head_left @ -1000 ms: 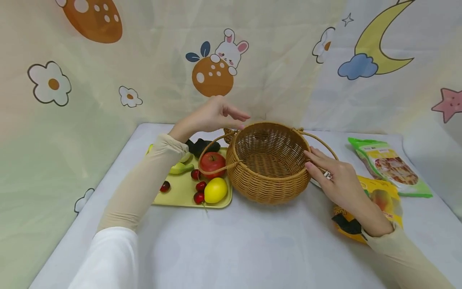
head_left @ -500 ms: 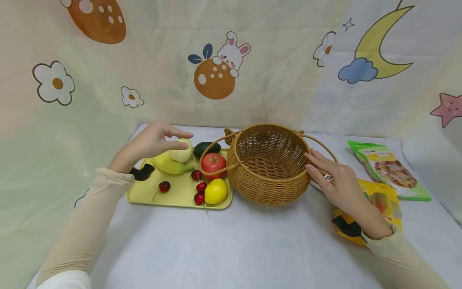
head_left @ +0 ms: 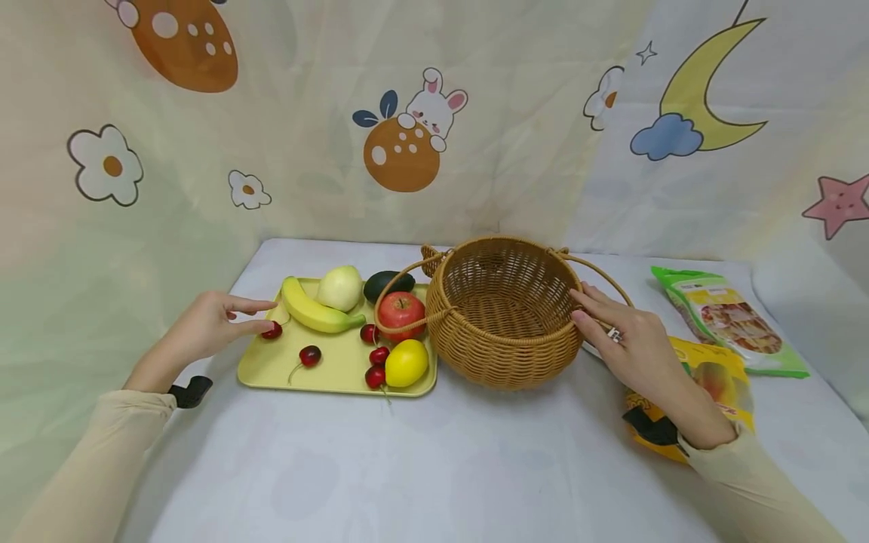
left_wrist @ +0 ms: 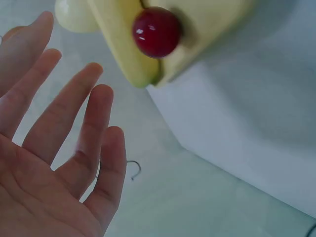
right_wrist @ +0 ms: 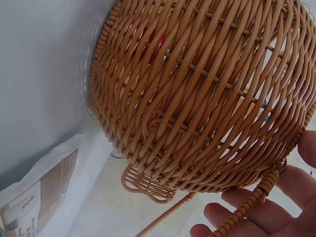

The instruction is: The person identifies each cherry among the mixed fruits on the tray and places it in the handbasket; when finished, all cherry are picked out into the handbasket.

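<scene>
My left hand is at the left edge of the yellow tray, thumb and forefinger apart around a dark red cherry. In the left wrist view the fingers are spread and the cherry lies clear of them. My right hand holds the rim of a brown wicker basket on its right side. The right wrist view has the fingers beside the handle. The basket's inside shows bare weave. A second cherry lies near the tray's left half.
The tray also bears a banana, a pale round fruit, an avocado, a red apple, a lemon and several cherries. Right of the basket lie a green snack bag and a yellow bag.
My left hand has moved from above the basket's left rim, leftward and down, to the cherry at the tray's left edge. The right hand has stayed on the basket's rim.
</scene>
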`<state>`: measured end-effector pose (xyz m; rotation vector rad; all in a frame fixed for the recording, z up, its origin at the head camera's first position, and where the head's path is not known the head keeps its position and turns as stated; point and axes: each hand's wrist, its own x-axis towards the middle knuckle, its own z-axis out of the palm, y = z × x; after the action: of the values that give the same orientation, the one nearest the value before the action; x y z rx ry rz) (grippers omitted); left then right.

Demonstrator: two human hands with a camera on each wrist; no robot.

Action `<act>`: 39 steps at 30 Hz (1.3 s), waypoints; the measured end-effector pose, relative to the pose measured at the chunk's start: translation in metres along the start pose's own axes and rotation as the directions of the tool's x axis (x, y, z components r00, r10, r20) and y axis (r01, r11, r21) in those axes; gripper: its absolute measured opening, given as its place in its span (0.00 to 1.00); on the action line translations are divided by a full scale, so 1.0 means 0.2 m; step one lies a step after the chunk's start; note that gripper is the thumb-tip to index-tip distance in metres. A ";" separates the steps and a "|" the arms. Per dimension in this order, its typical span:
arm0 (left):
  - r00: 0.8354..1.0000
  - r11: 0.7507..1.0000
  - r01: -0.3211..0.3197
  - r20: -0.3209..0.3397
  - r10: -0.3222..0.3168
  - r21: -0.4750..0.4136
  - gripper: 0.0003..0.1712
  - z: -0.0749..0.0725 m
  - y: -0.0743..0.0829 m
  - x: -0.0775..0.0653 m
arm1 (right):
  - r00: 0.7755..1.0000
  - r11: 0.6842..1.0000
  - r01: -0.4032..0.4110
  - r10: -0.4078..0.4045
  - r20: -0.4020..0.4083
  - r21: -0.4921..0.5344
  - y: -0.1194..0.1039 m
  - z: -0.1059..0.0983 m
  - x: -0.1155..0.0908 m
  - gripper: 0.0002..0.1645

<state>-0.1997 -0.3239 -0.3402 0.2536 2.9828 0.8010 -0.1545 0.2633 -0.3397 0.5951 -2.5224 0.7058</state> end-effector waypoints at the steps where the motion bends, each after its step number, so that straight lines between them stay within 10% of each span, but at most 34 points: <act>1: 1.000 1.000 0.001 -0.009 -0.001 0.006 0.29 0.01 -0.02 -0.01 | 1.000 1.000 0.000 0.000 0.000 -0.002 0.00 0.00 0.00 0.25; 39: 1.000 1.000 0.017 0.004 -0.017 0.025 0.18 0.13 -0.13 0.04 | 1.000 1.000 -0.011 0.011 0.009 0.000 0.01 0.00 0.00 0.25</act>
<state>-0.2099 -0.3321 -0.3767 0.2297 2.9887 0.7614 -0.1552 0.2640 -0.3403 0.5859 -2.5361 0.7088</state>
